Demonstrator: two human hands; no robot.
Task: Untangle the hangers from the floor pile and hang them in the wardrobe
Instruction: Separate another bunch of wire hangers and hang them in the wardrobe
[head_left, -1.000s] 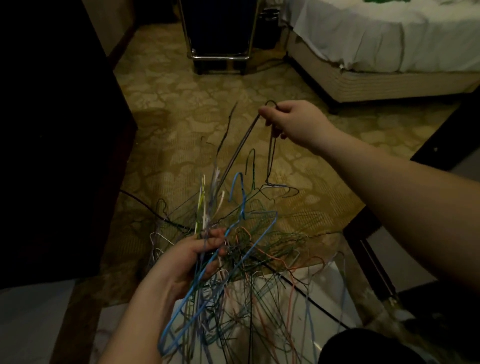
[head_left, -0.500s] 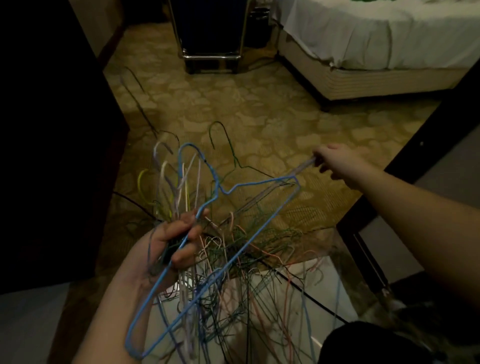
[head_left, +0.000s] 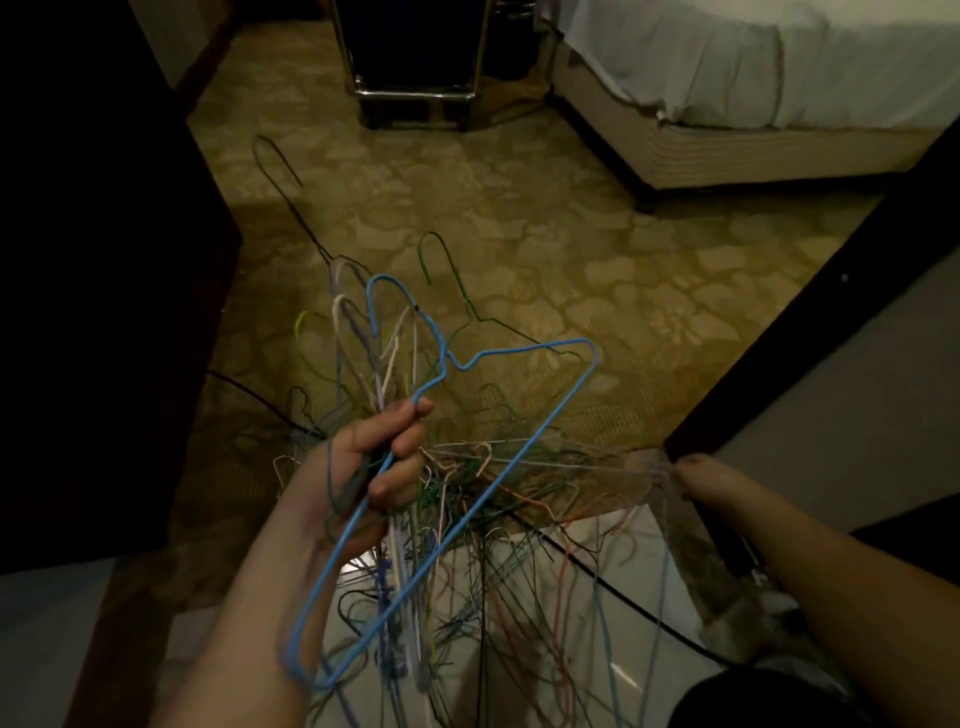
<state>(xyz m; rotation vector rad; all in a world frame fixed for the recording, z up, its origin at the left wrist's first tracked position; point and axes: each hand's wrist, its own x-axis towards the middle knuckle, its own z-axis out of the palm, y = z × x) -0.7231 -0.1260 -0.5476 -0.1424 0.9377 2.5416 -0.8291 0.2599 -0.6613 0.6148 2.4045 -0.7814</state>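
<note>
many wire hangers (head_left: 467, 519) over patterned carpet (head_left: 519, 249) by bed (head_left: 753, 78), left hand (head_left: 363, 467) clutching several, right hand's (head_left: 701, 480) grip unclear

Blue hanger (head_left: 524, 457) coated wire; carpet (head_left: 545, 270) matt, patterned.

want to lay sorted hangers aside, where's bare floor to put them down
Bare carpet lies ahead, bordered by the bed base, the metal-framed stand and the dark wardrobe side. Crowded: the hanger pile between the left hand, gripping a bunch with the blue hanger, and the right hand; a black cable crosses there.
</note>
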